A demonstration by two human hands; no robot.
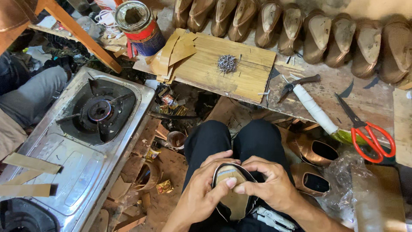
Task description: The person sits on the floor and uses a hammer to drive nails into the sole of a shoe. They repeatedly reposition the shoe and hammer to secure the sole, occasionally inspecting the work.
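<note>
A steel two-burner gas stove fills the left, and beyond the knees a worn wooden desk carries a row of tan shoe soles, a pale wooden board with a heap of small nails, a round tin can with a red and blue label at its far left end, and orange-handled scissors at its right. Over the lap in black trousers, the left hand and right hand both grip a dark-edged shoe upper with a tan insole. Their fingers are curled narrowly round its rim, thumbs pressed onto the insole's top.
</note>
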